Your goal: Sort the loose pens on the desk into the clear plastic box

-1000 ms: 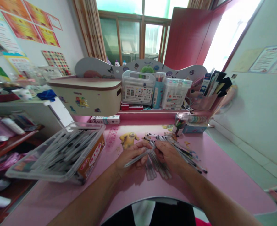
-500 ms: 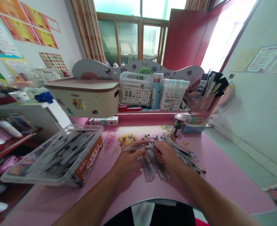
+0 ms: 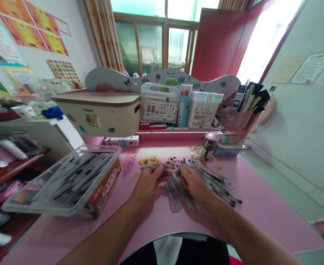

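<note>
Step appears to be working at one end of single pen (image 3: 148, 167); next move likely calls for steady pinch; person's left hand (image 3: 147, 181) grips pen crosswise, thumb uppermost; right hand (image 3: 194, 180) curled at pen's right end, its hold hidden, cannot tell; loose pens (image 3: 173, 198) below and right of grip.

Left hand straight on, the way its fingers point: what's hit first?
Probably the right hand, by the far end of the pen that the left hand holds; whether they touch is unclear. The loose pens seem to lie lower, on the desk.
</note>
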`<state>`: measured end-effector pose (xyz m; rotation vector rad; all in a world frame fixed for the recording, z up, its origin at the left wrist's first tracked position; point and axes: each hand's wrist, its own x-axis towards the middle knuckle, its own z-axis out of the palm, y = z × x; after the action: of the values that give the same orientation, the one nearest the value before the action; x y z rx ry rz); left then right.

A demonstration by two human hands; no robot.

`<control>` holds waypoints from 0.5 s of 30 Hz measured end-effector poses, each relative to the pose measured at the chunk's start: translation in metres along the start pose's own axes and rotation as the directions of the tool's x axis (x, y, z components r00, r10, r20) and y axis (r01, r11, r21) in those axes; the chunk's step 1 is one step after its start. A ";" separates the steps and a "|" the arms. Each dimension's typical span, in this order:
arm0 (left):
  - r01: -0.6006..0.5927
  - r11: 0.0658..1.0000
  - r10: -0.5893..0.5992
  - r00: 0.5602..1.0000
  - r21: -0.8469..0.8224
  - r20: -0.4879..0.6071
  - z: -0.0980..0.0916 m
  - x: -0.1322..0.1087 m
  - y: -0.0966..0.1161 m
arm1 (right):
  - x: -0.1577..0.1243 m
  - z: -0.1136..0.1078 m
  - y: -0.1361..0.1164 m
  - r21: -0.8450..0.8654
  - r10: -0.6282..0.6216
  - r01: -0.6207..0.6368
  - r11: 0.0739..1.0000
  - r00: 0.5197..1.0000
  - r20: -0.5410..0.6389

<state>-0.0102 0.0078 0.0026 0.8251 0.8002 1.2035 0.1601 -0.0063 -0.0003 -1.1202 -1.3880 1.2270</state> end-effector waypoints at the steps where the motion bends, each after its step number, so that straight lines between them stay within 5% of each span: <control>1: -0.001 1.000 0.001 1.000 0.013 0.006 0.000 -0.001 0.000 | 0.001 -0.001 0.001 -0.034 0.019 -0.019 0.999 1.000 -0.010; 10: -0.022 0.999 0.022 1.000 -0.034 -0.007 -0.002 0.002 -0.004 | -0.001 0.000 -0.005 0.068 -0.075 0.074 0.995 0.997 0.011; 15: -0.026 0.999 0.026 1.000 -0.026 -0.016 0.000 0.001 -0.001 | 0.001 -0.001 -0.001 -0.046 0.012 -0.010 0.999 0.999 0.048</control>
<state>-0.0101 0.0084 0.0015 0.8079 0.7870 1.2419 0.1612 -0.0050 0.0007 -1.1376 -1.4544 1.2424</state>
